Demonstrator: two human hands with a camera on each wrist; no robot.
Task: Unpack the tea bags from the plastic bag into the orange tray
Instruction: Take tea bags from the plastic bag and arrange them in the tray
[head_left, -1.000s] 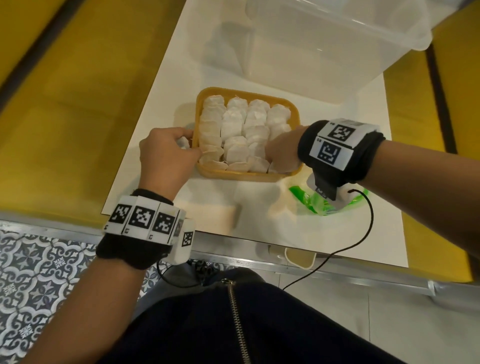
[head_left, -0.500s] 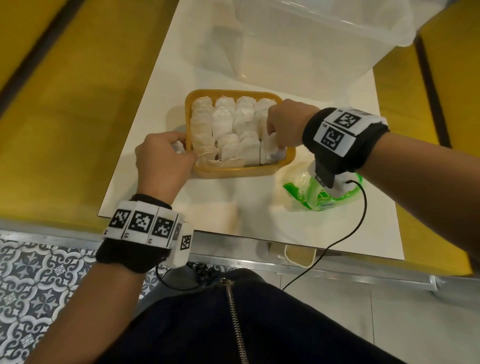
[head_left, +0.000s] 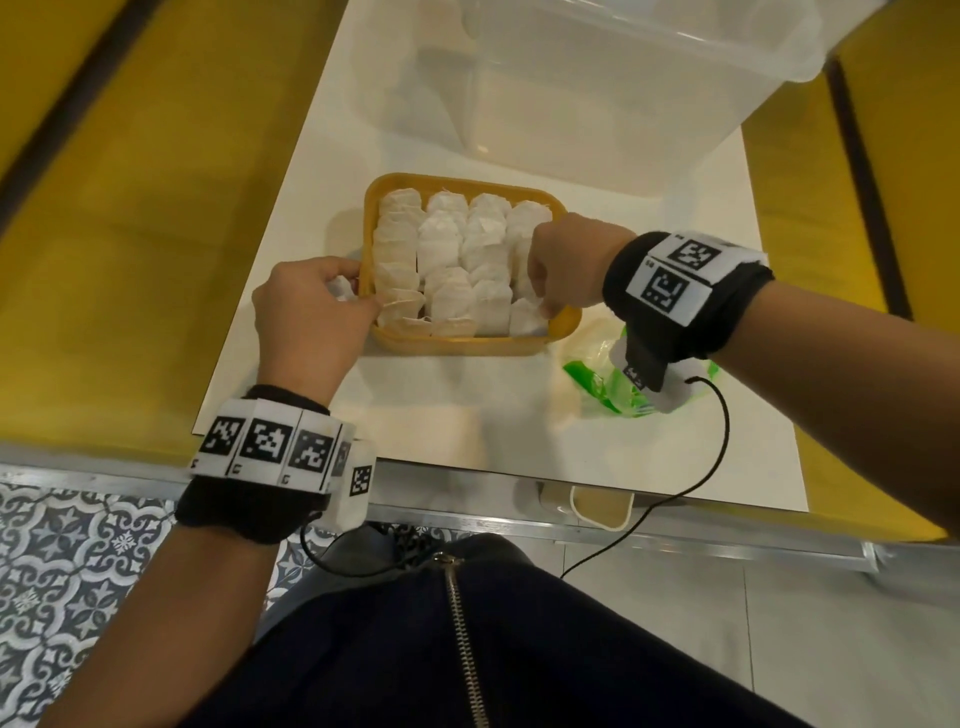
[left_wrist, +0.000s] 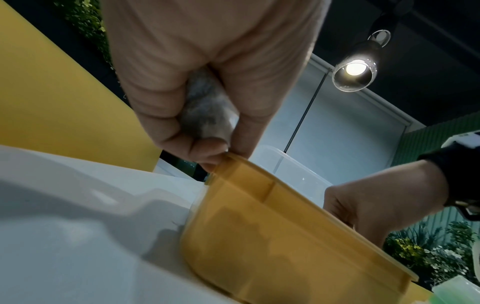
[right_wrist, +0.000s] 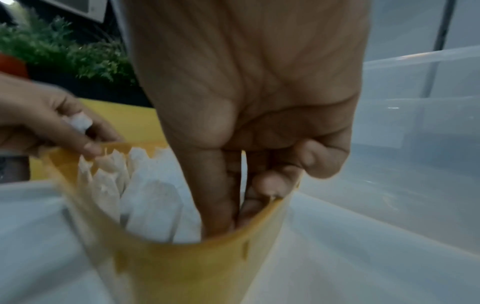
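The orange tray (head_left: 457, 345) sits mid-table, packed with rows of white tea bags (head_left: 441, 244). My left hand (head_left: 358, 291) is at its left rim, fingers curled round a spare tea bag (left_wrist: 205, 115) while the fingertips touch the rim. My right hand (head_left: 543, 304) reaches into the tray's right side. Its thumb and forefinger (right_wrist: 218, 195) pinch down at a tea bag by the right wall, and the other fingers are curled; the tips are hidden behind the rim. The crumpled green and clear plastic bag (head_left: 597, 374) lies right of the tray, under my right wrist.
A large clear plastic bin (head_left: 597, 93) stands behind the tray. The white tabletop (head_left: 441, 415) is flanked by yellow surfaces (head_left: 130, 260). A small cup (head_left: 602, 506) sits at the near table edge, and a cable hangs from my right wrist.
My right hand moved from the tray's near right corner up along the right column, then back a little nearer. The left hand stayed at the left rim with its tea bag.
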